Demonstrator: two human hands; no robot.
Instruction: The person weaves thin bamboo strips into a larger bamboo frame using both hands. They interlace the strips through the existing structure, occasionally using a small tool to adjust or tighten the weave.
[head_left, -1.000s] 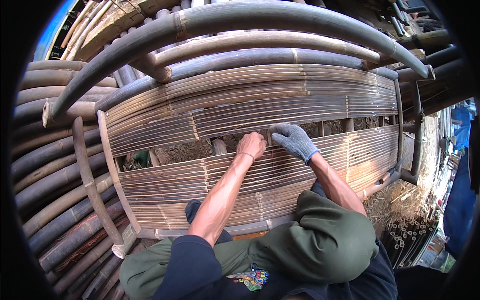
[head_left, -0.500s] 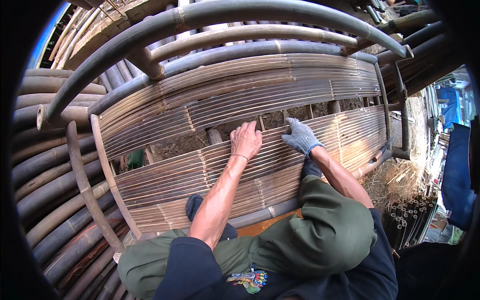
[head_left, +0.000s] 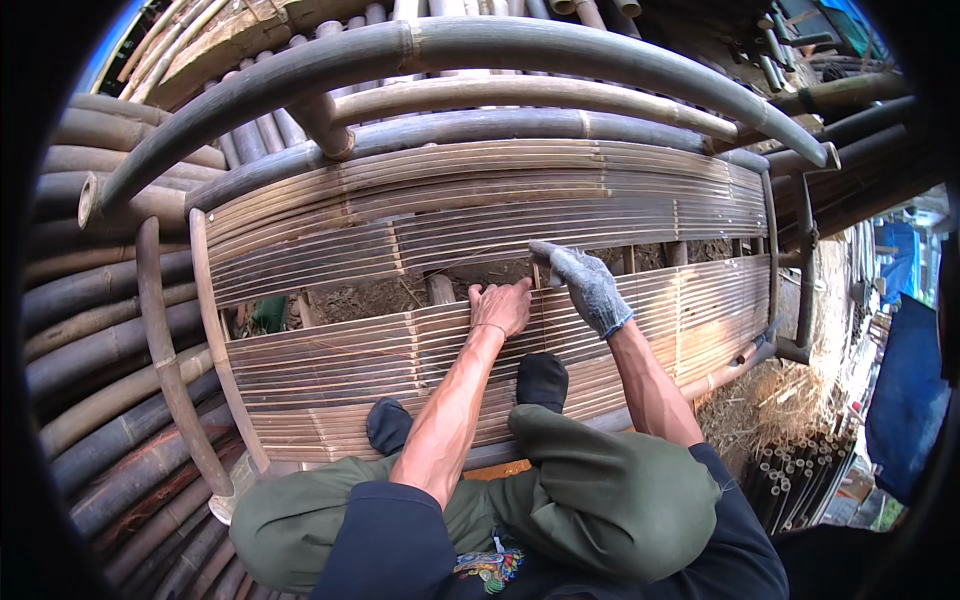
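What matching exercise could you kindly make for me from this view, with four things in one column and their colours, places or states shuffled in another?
Things:
1. Left hand
2. Right hand
3. Trousers
4. Straw

Colours, places or states:
A. Dark green
B. Toward the picture's right side, beyond the bamboo slats
C. Bare, at the inner edge of the near slats
D. Covered by a grey glove

Right pairs: 1-C, 2-D, 3-A, 4-B
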